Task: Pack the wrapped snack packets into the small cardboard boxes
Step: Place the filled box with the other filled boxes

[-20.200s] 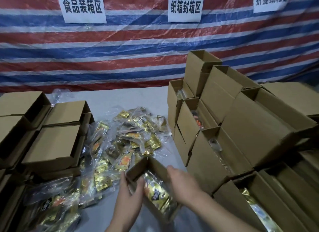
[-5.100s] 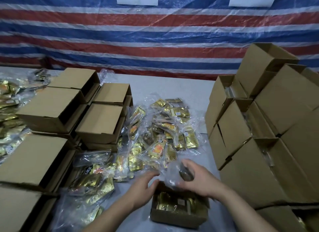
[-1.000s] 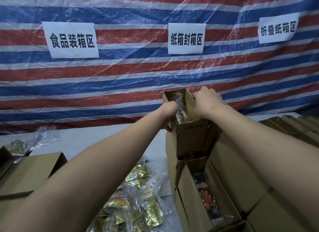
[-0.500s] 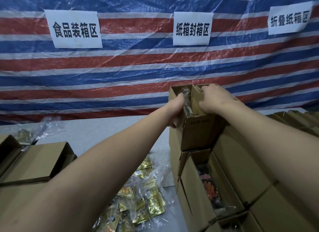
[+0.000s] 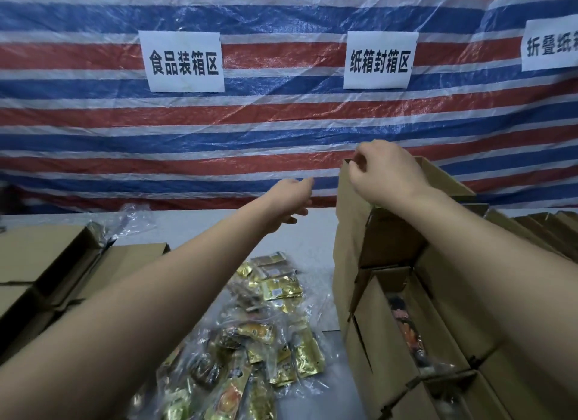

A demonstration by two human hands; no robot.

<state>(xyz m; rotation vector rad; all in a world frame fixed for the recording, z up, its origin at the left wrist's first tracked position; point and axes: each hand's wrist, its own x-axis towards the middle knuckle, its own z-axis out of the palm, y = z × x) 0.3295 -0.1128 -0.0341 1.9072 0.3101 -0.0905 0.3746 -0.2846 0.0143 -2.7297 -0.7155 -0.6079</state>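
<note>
Atop the stack, the right hand (image 5: 386,172) has its grip curled on the top box (image 5: 353,219); left hand (image 5: 289,200) hangs slack beside it.

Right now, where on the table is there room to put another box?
Bare table lies at the back, between the snack packets and the striped tarp, left of the stacked boxes. The front is crowded with packets; more boxes fill the left.

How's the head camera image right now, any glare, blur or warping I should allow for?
Head view: glare on the striped plastic tarp and clear-wrapped gold snack packets; wide-angle stretch enlarges both forearms at the lower edges; the paper signs read sharp; brown cardboard box interiors are dark.
</note>
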